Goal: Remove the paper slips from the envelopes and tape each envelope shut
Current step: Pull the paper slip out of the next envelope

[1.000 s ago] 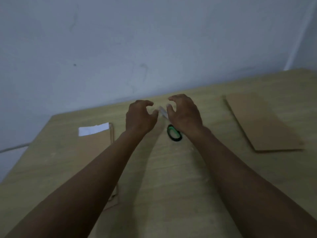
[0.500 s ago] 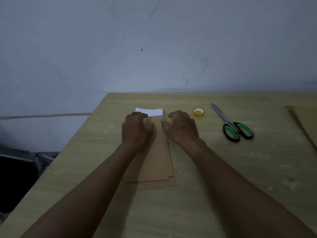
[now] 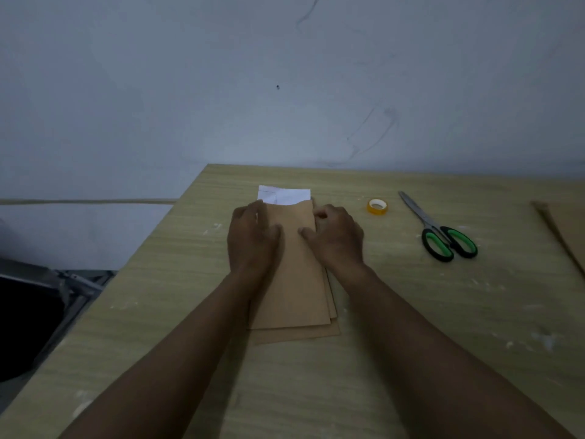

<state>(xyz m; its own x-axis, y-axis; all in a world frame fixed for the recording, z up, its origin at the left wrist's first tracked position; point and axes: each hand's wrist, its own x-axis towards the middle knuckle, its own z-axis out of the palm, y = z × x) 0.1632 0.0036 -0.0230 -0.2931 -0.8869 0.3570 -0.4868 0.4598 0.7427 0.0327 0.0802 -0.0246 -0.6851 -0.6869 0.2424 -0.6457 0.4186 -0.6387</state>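
A small stack of brown envelopes (image 3: 292, 293) lies lengthwise on the wooden table (image 3: 411, 327). A white paper slip (image 3: 285, 194) sticks out of the far end of the top envelope. My left hand (image 3: 251, 237) rests palm down on the left side of the top envelope, fingers near its mouth. My right hand (image 3: 337, 237) grips the envelope's right edge, thumb lying on its face. A yellow tape roll (image 3: 377, 206) lies to the right, apart from both hands.
Green-handled scissors (image 3: 440, 231) lie right of the tape roll. Another brown envelope (image 3: 566, 229) shows at the far right edge. The table's left edge drops off to a dark frame (image 3: 63, 289) below. A wall stands behind the table.
The view swung left from the scissors to the envelope stack. Both hands came from the scissors area onto the top envelope and now hold it, and more of the slip shows.
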